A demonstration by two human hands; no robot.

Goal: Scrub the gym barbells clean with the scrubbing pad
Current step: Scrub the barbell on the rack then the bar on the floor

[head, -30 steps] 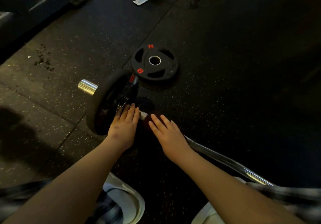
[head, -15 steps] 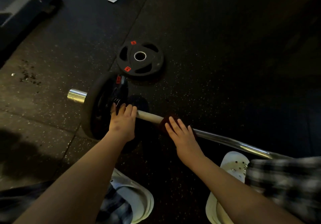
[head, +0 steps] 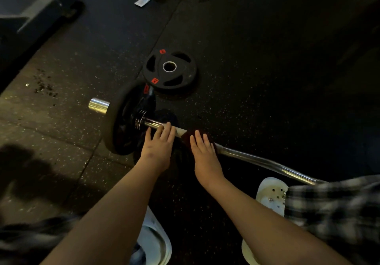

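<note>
Pressure counts: right hand (head: 204, 155), fingers flat, presses scrubbing pad (head: 186, 137) onto barbell (head: 257, 162); left hand (head: 158, 146), also flat, should brace it against rolling.

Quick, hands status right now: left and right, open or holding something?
Left hand: open, fingers laid flat on the barbell bar.
Right hand: open, straight fingers pressing the scrubbing pad onto the bar.

The barbell (head: 257, 162) lies on the floor (head: 267, 79), slanting from mid-left toward the near right corner. A weight plate (head: 121, 120) sits on its left end, and a loose plate (head: 169, 70) lies flat just behind it. The left hand (head: 158, 149) rests on the bar beside the mounted plate. To its right, the right hand (head: 205, 155) presses the scrubbing pad (head: 188, 136) onto the bar.
</note>
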